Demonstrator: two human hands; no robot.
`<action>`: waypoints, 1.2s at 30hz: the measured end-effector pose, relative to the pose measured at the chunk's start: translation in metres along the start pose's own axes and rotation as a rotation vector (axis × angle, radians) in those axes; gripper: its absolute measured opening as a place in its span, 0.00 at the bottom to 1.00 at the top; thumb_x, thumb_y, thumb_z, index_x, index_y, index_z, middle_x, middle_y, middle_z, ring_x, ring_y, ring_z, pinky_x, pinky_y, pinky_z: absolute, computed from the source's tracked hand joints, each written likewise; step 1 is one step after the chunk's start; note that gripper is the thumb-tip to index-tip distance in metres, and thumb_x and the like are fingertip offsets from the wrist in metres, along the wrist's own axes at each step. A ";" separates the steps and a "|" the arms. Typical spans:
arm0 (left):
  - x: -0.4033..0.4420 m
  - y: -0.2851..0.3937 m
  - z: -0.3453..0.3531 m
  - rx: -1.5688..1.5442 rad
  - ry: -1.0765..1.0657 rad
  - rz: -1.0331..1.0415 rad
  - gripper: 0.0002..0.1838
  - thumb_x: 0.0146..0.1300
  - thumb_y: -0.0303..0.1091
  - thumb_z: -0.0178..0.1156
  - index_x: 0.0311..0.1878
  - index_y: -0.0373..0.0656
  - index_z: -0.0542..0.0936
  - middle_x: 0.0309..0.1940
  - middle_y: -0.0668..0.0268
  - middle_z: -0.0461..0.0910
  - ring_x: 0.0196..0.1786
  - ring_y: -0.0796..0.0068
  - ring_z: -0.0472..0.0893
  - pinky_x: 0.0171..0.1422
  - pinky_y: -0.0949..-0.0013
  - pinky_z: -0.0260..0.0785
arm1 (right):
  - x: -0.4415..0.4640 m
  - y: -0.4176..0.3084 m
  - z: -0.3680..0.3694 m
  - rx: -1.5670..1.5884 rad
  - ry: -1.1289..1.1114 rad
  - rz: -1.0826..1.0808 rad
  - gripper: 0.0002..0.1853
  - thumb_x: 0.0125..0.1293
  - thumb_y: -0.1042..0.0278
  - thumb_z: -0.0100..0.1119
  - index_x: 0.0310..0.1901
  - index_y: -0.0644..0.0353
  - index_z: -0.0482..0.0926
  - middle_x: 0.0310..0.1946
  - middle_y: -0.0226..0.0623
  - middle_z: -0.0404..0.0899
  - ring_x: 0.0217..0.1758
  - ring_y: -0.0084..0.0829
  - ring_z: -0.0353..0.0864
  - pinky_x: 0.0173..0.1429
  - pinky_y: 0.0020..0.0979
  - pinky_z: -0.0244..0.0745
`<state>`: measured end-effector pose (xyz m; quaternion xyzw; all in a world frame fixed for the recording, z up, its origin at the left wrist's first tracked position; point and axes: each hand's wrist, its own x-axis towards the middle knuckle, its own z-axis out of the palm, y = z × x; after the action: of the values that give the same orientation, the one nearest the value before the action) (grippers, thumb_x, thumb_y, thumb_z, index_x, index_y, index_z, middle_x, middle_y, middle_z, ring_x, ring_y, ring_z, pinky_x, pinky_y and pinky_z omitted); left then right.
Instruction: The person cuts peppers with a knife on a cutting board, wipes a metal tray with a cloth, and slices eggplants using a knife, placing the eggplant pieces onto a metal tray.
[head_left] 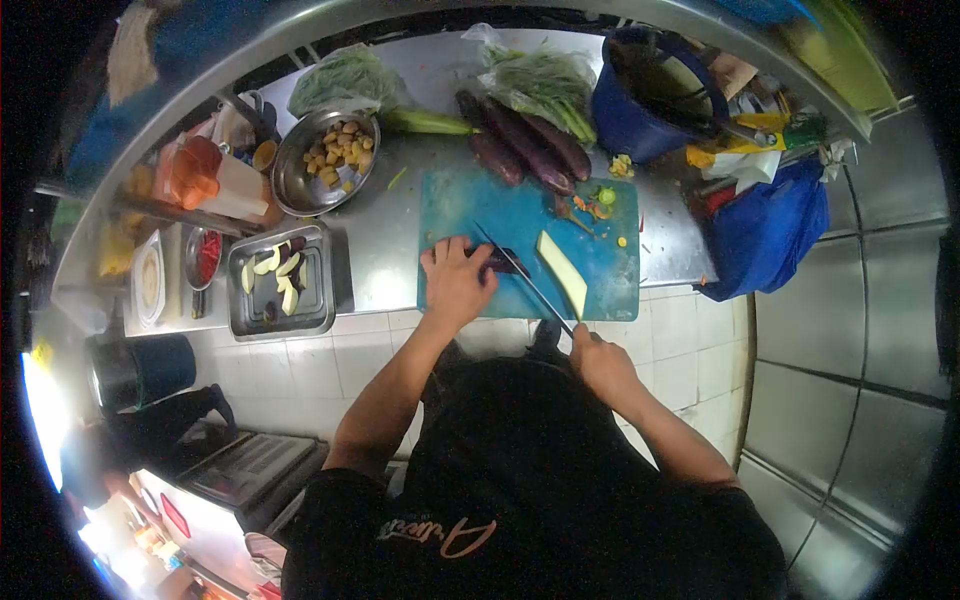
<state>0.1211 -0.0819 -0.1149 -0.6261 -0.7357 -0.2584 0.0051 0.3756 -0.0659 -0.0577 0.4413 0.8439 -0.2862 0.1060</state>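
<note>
A purple eggplant piece (508, 262) lies on the blue cutting board (612, 295), with my left hand (458, 285) closed over its left end, fingers curled. My right hand (603, 367) grips the handle of a long knife (540, 293), whose blade slants across the eggplant's right end. Whether the edge has gone into it I cannot tell. To the right of the blade rests a long pale slab of cut eggplant (562, 273). Several whole eggplants (525, 140) are heaped at the board's far edge. Vegetable scraps (598, 205) are scattered at its upper right.
A metal tray (325, 315) on the left holds several eggplant pieces. Behind it are a steel bowl (285, 185) of browned cubes and a small pan (197, 298) with something red. Bagged greens (345, 80) and a blue bucket (607, 115) stand at the back. Another person (130, 440) is at lower left.
</note>
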 end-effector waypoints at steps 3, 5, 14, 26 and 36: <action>-0.001 0.001 -0.001 -0.011 0.005 -0.019 0.15 0.46 0.35 0.62 0.41 0.50 0.81 0.42 0.62 0.72 0.50 0.60 0.69 0.54 0.52 0.57 | -0.009 -0.004 -0.005 -0.047 -0.005 -0.006 0.10 0.64 0.69 0.46 0.43 0.65 0.64 0.28 0.58 0.78 0.29 0.57 0.80 0.34 0.54 0.75; 0.000 0.000 -0.002 -0.029 0.008 -0.006 0.16 0.46 0.35 0.62 0.41 0.50 0.81 0.42 0.62 0.71 0.50 0.60 0.69 0.54 0.52 0.57 | -0.008 0.002 0.007 -0.089 0.035 -0.049 0.13 0.64 0.70 0.45 0.48 0.67 0.65 0.28 0.57 0.79 0.28 0.56 0.81 0.31 0.53 0.77; -0.010 -0.014 0.009 -0.118 0.101 -0.011 0.16 0.44 0.32 0.62 0.40 0.47 0.80 0.41 0.60 0.70 0.49 0.58 0.69 0.53 0.54 0.58 | 0.051 -0.011 0.013 0.006 0.119 -0.137 0.09 0.64 0.71 0.44 0.43 0.67 0.64 0.25 0.57 0.78 0.28 0.57 0.81 0.33 0.54 0.76; -0.012 -0.017 0.005 -0.141 0.066 0.046 0.17 0.42 0.27 0.60 0.40 0.44 0.80 0.42 0.59 0.71 0.49 0.57 0.70 0.52 0.56 0.63 | 0.063 -0.024 0.017 0.009 -0.014 -0.094 0.11 0.63 0.70 0.45 0.44 0.67 0.65 0.29 0.60 0.79 0.32 0.60 0.80 0.38 0.56 0.74; -0.019 -0.022 0.004 -0.248 0.100 -0.004 0.16 0.45 0.24 0.59 0.41 0.40 0.78 0.43 0.57 0.71 0.48 0.55 0.71 0.53 0.58 0.68 | 0.024 -0.015 0.015 0.007 -0.040 -0.096 0.11 0.63 0.70 0.43 0.44 0.67 0.65 0.29 0.61 0.79 0.33 0.59 0.80 0.39 0.55 0.75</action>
<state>0.1062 -0.0998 -0.1330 -0.6070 -0.6981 -0.3781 -0.0362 0.3478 -0.0650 -0.0747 0.3949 0.8608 -0.3024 0.1074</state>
